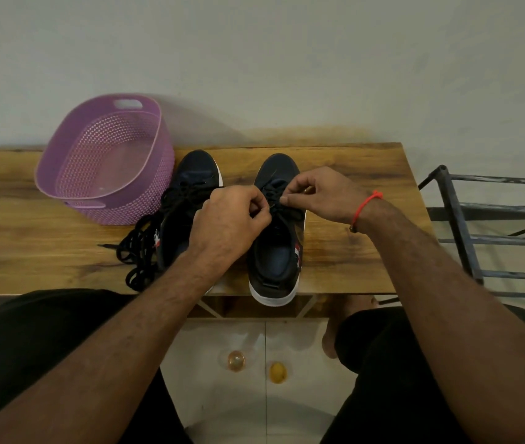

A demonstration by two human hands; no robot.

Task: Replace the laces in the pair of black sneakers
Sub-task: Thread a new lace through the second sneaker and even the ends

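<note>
Two black sneakers stand side by side on the wooden table (351, 251), toes toward the wall. Over the lacing of the right sneaker (274, 251), my left hand (232, 219) pinches a black lace (290, 214) with curled fingers. My right hand (322, 195), with a red thread on its wrist, pinches the same lace from the other side, fingertips almost touching the left hand. The left sneaker (190, 187) is partly hidden behind my left hand and forearm. A loose bundle of black laces (136, 251) lies against its left side.
A purple perforated plastic basket (107, 165) stands at the back left of the table, touching the left sneaker's toe. A dark metal rack (479, 225) stands right of the table. The right sneaker's heel overhangs the front edge. My legs are below.
</note>
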